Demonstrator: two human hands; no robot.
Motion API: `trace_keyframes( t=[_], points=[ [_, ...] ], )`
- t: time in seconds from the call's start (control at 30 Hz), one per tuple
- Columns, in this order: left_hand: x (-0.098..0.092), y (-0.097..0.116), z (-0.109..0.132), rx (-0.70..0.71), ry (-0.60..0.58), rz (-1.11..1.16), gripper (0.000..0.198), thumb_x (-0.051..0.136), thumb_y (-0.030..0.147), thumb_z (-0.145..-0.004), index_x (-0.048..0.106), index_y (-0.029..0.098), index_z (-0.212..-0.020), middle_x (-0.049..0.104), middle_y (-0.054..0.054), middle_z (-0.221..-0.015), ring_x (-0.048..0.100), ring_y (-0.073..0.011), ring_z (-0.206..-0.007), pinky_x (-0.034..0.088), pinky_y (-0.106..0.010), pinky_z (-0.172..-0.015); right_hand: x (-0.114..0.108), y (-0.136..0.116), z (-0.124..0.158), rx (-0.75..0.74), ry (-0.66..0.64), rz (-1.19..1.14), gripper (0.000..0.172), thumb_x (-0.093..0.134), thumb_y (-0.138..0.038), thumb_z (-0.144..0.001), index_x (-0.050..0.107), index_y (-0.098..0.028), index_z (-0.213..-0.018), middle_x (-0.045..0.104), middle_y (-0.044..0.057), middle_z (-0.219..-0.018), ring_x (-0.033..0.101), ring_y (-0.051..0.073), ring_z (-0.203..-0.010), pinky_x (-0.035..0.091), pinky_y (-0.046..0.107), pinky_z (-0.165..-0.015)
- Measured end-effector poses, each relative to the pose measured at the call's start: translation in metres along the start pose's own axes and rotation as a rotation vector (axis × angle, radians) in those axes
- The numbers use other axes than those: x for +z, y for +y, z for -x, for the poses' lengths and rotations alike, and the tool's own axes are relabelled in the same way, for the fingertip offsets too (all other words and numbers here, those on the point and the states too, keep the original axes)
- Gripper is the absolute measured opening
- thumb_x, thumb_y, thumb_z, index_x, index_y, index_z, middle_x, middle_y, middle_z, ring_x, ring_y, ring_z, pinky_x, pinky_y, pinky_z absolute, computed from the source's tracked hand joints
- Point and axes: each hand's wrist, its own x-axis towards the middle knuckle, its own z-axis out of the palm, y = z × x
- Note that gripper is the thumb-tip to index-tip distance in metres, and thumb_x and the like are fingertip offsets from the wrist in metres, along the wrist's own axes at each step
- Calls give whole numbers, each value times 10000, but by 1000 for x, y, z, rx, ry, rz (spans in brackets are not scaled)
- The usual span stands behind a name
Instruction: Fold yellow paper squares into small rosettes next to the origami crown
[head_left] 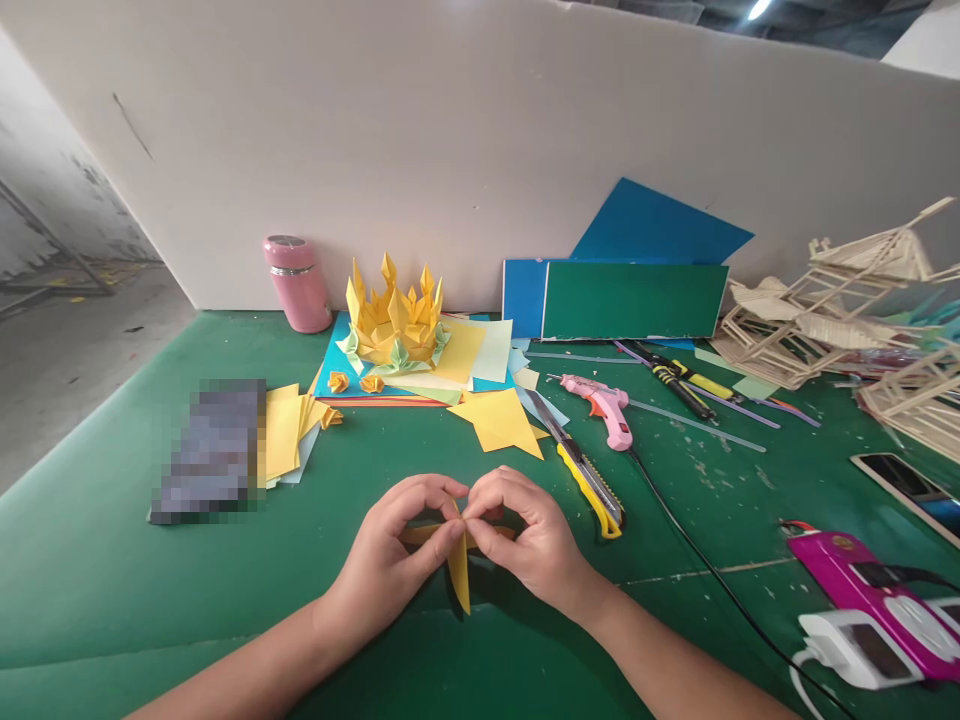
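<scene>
Both hands meet low in the middle of the view around a folded piece of yellow paper (460,580). My left hand (409,535) pinches it near its centre between thumb and fingers. From the other side, my right hand (517,520) grips the same piece, thumb and fingertips together. One pointed arm of the paper hangs downward, and other parts stick out sideways behind the fingers. Its middle is partly hidden by the fingertips. Beyond the hands lies a flat yellow paper star (495,418), and a yellow utility knife (585,480) rests right of it.
A yellow paper crown (395,325) stands on coloured sheets, near a pink flask (298,285). Yellow paper squares (281,432) lie left. Rightward are a pink glue gun (604,405) with its cord, pliers (675,382), a magenta power strip (840,570), a phone (911,490) and stick models (795,330).
</scene>
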Motion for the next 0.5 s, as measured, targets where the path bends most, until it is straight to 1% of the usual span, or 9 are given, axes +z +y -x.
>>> trace_keyframes(
  t=[0.1, 0.23, 0.33, 0.4, 0.5],
  points=[
    [0, -2, 1, 6, 0, 17, 110, 554, 228, -834, 577, 211, -729, 687, -76, -934, 638, -208, -904, 524, -335, -796, 0, 1, 0, 64, -15, -51, 118, 584, -188, -810, 592, -208, -694, 595, 12, -703, 560, 150, -669, 463, 260, -592],
    [1, -3, 0, 19, 10, -3, 71, 562, 238, -831, 575, 213, -766, 676, -56, -886, 631, -198, -884, 513, -324, -798, 1, 3, 1, 112, 18, -59, 112, 587, -226, -827, 600, -205, -718, 597, 12, -718, 559, 147, -660, 472, 261, -604],
    [2, -1, -1, 24, 19, -12, 76, 563, 228, -822, 572, 210, -748, 650, -32, -789, 623, -177, -773, 516, -294, -724, 1, 4, 1, 118, 32, -56, 110, 582, -244, -832, 603, -207, -731, 604, 11, -718, 554, 142, -648, 479, 258, -606],
    [1, 0, -1, 28, 25, -5, 102, 560, 224, -818, 564, 208, -717, 621, -15, -724, 595, -156, -683, 509, -267, -653, 1, 3, 1, 114, 13, -58, 118, 573, -265, -839, 611, -208, -744, 612, 15, -719, 559, 145, -653, 485, 258, -608],
    [1, 0, -1, 14, 39, 36, 107, 564, 233, -814, 561, 203, -712, 603, -11, -711, 568, -140, -640, 498, -244, -605, -1, 1, 0, 137, -30, -96, 123, 563, -289, -846, 628, -207, -781, 628, 21, -744, 585, 151, -687, 500, 259, -624]
  ],
)
